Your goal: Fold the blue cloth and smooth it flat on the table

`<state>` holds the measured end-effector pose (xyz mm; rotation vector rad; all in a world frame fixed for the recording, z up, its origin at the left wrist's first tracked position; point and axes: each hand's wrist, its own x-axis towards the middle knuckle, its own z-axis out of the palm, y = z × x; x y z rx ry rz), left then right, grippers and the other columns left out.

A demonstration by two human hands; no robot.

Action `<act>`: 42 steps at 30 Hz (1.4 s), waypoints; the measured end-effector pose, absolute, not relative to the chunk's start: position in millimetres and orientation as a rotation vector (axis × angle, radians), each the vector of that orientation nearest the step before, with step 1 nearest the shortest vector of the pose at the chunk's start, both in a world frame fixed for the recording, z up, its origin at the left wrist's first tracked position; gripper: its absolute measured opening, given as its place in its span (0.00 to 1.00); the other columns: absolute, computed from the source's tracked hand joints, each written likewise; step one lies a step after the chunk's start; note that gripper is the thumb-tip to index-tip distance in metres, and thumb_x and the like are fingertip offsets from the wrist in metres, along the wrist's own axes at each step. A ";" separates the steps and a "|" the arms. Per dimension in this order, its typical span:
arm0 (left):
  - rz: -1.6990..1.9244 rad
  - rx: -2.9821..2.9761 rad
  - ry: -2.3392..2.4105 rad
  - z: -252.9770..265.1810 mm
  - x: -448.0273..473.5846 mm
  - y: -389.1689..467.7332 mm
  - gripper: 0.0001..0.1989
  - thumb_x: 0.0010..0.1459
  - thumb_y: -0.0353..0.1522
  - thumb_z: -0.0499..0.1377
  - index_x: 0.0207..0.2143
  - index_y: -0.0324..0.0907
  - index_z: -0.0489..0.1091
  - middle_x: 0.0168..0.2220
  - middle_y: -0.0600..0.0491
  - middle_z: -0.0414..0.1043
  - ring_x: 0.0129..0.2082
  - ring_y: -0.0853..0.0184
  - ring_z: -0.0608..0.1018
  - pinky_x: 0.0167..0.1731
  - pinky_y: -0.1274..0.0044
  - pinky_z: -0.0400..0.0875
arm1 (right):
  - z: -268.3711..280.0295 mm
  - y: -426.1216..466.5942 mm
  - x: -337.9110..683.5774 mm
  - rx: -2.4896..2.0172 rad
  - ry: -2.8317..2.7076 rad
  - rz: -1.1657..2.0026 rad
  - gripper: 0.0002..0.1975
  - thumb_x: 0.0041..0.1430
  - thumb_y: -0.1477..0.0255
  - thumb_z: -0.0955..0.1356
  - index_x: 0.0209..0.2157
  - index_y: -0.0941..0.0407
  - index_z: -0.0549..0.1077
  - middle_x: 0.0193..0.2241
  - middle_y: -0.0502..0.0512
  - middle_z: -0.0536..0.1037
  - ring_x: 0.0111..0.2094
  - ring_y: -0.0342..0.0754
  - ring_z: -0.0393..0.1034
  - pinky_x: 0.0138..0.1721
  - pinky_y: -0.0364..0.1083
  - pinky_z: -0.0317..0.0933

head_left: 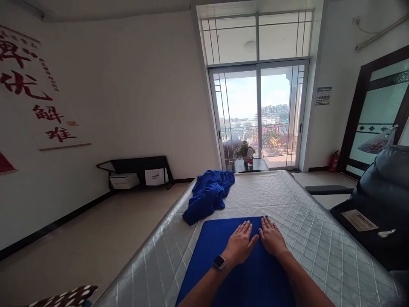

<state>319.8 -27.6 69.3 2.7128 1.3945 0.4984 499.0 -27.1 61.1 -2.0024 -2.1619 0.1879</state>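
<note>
So, the smooth blue cloth point(209, 251) lies flat on the silver quilted mattress cover point(258, 194), nearest the wearer, running out of view at the bottom. Left hand point(240, 244): palm down on the cloth, fingers extended together, thumb out, nothing gripped. Right hand point(271, 236): also palm down, fingers straight, thumb toward the left one, at the far right corner; nothing gripped that I can see. Hands near each other, not touching. Status, my read: flattening looks mostly done on this piece, since the far and left edges run straight and no big wrinkles show. Right edge is mostly behind the right forearm and the near end is out of frame, so can't confirm those. Can't tell the layer count either. Left over: the crumpled blue cloth point(211, 189), bunched just beyond the far left corner, looks unworked, neither hand on it.
</note>
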 end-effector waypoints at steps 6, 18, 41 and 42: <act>0.524 2.649 1.404 62.9 373.0 -22.4 0.34 0.70 0.47 0.32 0.67 0.36 0.54 0.67 0.43 0.54 0.68 0.58 0.54 0.65 0.61 0.52 | 55.3 -26.0 502.0 -1.985 -2.237 0.141 0.31 0.66 0.70 0.51 0.68 0.64 0.47 0.69 0.58 0.45 0.70 0.49 0.34 0.67 0.50 0.33; 0.312 2.442 1.918 52.6 211.0 -7.9 0.40 0.67 0.53 0.32 0.68 0.34 0.50 0.69 0.44 0.47 0.69 0.58 0.50 0.66 0.63 0.46 | 56.9 -23.5 498.1 -2.003 -2.158 0.162 0.33 0.68 0.63 0.47 0.68 0.66 0.47 0.69 0.58 0.46 0.70 0.48 0.36 0.67 0.50 0.32; 0.476 2.322 2.068 44.8 167.5 -7.5 0.44 0.65 0.55 0.34 0.67 0.29 0.51 0.68 0.39 0.49 0.68 0.55 0.53 0.66 0.63 0.49 | 58.7 -25.2 494.9 -2.040 -2.138 0.098 0.33 0.67 0.62 0.49 0.68 0.64 0.47 0.70 0.57 0.45 0.69 0.48 0.36 0.67 0.50 0.35; 0.474 2.320 2.071 45.3 167.6 -7.8 0.44 0.65 0.55 0.34 0.67 0.28 0.51 0.68 0.39 0.49 0.68 0.55 0.53 0.66 0.63 0.49 | 59.4 -25.4 494.3 -2.058 -2.127 0.087 0.33 0.67 0.62 0.50 0.68 0.64 0.47 0.70 0.57 0.44 0.69 0.48 0.37 0.67 0.49 0.35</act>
